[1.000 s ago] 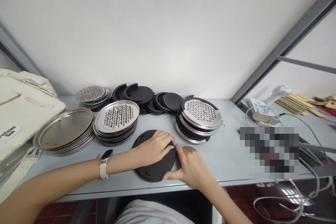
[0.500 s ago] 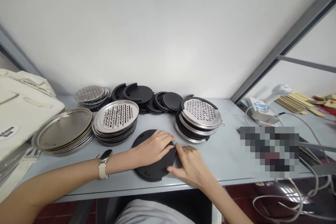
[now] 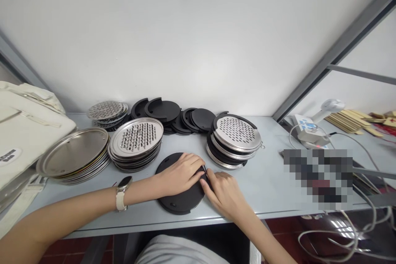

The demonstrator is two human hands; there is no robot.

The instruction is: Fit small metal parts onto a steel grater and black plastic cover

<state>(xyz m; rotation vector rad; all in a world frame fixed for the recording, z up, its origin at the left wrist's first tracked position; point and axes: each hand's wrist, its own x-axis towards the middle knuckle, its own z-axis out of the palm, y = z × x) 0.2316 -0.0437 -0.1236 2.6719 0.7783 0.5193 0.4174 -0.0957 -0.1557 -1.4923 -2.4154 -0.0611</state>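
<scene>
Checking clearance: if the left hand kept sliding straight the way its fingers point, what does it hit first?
The left hand lies on the black disc, fingers pointing right. First in line are the right hand's fingertips, already touching or nearly so at the disc's right edge. Beyond them, probably the grater stack; depth is unclear.

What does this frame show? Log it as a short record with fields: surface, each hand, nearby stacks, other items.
surface: grey table
left hand: palm down on black disc
right hand: at the disc's right edge, fingertips meeting the left hand's
wrist: watch on left arm
stacks: plain metal plates; perforated metal discs; mixed black and metal stack
rear: loose black discs
far left: cream bag
</scene>
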